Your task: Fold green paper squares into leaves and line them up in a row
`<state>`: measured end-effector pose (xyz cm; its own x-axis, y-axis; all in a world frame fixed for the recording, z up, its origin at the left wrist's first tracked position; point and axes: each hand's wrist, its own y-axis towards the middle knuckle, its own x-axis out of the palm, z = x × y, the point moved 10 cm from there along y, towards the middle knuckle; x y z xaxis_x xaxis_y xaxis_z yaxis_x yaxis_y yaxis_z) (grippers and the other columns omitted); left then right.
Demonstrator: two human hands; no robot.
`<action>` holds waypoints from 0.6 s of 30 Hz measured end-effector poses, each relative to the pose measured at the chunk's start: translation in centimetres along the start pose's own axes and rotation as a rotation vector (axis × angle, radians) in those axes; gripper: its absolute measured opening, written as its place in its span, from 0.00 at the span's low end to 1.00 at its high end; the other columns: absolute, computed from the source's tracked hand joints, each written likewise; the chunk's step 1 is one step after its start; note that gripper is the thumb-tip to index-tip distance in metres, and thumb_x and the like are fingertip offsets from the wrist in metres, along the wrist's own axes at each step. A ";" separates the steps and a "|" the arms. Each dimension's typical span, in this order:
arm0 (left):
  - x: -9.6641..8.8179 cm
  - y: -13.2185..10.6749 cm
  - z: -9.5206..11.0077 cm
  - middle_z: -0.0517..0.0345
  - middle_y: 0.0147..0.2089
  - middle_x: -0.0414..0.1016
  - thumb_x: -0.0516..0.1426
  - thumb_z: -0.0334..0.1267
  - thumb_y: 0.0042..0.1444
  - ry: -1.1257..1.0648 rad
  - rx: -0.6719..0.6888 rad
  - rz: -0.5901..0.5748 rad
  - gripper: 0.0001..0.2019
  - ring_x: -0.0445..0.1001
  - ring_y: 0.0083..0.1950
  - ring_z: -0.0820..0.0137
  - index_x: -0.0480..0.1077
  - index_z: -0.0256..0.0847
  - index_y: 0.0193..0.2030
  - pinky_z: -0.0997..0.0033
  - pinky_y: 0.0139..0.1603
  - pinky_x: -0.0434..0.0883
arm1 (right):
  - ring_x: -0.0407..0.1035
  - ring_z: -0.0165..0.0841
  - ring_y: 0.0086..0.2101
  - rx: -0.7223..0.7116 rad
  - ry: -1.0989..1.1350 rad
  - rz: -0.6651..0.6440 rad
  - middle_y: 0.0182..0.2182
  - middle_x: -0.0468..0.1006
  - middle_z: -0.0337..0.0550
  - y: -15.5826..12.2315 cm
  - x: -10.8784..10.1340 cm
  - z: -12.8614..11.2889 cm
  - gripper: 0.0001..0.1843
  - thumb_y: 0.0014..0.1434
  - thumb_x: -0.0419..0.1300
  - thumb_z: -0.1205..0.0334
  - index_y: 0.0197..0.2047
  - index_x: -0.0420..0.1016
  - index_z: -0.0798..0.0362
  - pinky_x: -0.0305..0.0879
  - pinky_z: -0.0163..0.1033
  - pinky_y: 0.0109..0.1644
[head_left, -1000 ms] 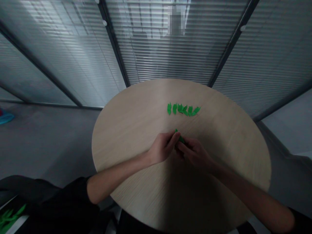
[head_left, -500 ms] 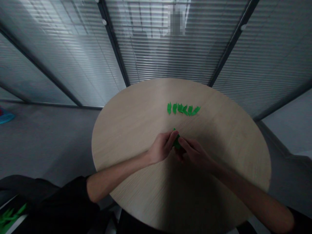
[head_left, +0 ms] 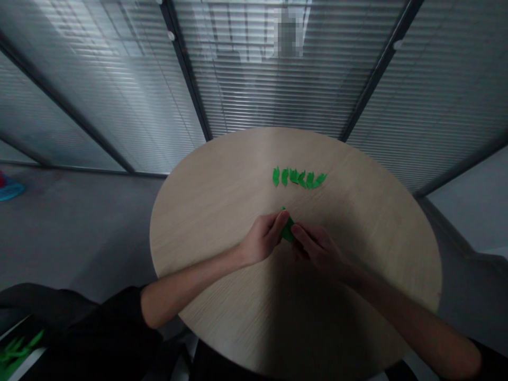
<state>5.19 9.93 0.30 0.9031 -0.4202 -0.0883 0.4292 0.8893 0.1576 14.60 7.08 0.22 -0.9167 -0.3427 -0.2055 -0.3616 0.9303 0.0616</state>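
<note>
Between my two hands is a small green leaf-shaped piece [head_left: 288, 230], held just above the round table. My left hand [head_left: 264, 238] pinches its upper left side, thumb on top. From the right, the thumb and fingers of my right hand [head_left: 317, 246] close on its lower right edge. Fingers cover much of the piece, so its full outline is hidden. Beyond my hands, several similar green leaf-shaped pieces [head_left: 310, 180] lie side by side in a row on the tabletop.
The round wooden table [head_left: 206, 211] stands close to a glass partition with blinds [head_left: 273, 100]. At lower left, a container [head_left: 29, 365] holds more green pieces [head_left: 18, 352]. A blue object [head_left: 11, 191] rests on the floor at far left.
My right fingers have shifted slightly to the right along the green piece, showing more of its surface. The left hand stays almost still, and the row is unchanged.
</note>
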 end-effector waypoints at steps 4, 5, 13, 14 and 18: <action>0.0 0.1 -0.4 0.67 0.22 0.58 0.47 0.66 0.70 -0.067 -0.019 0.005 0.29 0.57 0.21 0.77 0.61 0.42 0.30 0.75 0.20 0.55 | 0.58 0.27 0.21 -0.018 -0.016 0.008 0.21 0.66 0.35 0.1 0.2 -0.1 0.29 0.73 0.51 0.39 0.29 0.67 0.52 0.53 0.36 0.25; 0.0 0.1 -0.3 0.67 0.22 0.58 0.48 0.65 0.70 -0.065 -0.011 0.009 0.28 0.58 0.21 0.76 0.60 0.42 0.31 0.75 0.21 0.55 | 0.59 0.27 0.22 -0.027 -0.022 0.006 0.21 0.66 0.35 0.1 0.3 -0.1 0.28 0.73 0.51 0.39 0.29 0.67 0.52 0.53 0.36 0.25; -0.5 0.0 0.9 0.67 0.23 0.57 0.49 0.63 0.70 0.060 0.054 0.046 0.27 0.57 0.23 0.76 0.60 0.42 0.30 0.73 0.23 0.55 | 0.59 0.26 0.22 -0.046 -0.018 -0.053 0.22 0.66 0.34 -0.1 1.1 -0.4 0.25 0.75 0.52 0.44 0.30 0.67 0.52 0.56 0.35 0.27; -0.6 0.1 0.9 0.66 0.23 0.58 0.48 0.63 0.71 0.053 0.053 0.050 0.28 0.57 0.23 0.75 0.60 0.42 0.29 0.72 0.23 0.55 | 0.59 0.26 0.22 -0.041 -0.012 -0.058 0.22 0.67 0.34 -0.1 1.1 -0.4 0.26 0.74 0.51 0.43 0.30 0.67 0.52 0.56 0.35 0.27; -0.7 0.1 0.7 0.65 0.22 0.59 0.46 0.65 0.70 0.054 0.042 0.059 0.30 0.57 0.23 0.75 0.60 0.42 0.28 0.71 0.23 0.54 | 0.60 0.26 0.21 -0.018 0.004 -0.080 0.22 0.67 0.34 -0.2 1.2 -0.3 0.27 0.74 0.52 0.41 0.30 0.67 0.52 0.55 0.35 0.25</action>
<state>4.63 10.19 1.03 0.9255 -0.3558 -0.1301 0.3762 0.9036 0.2048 13.54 6.44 0.29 -0.8854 -0.4164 -0.2065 -0.4366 0.8975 0.0623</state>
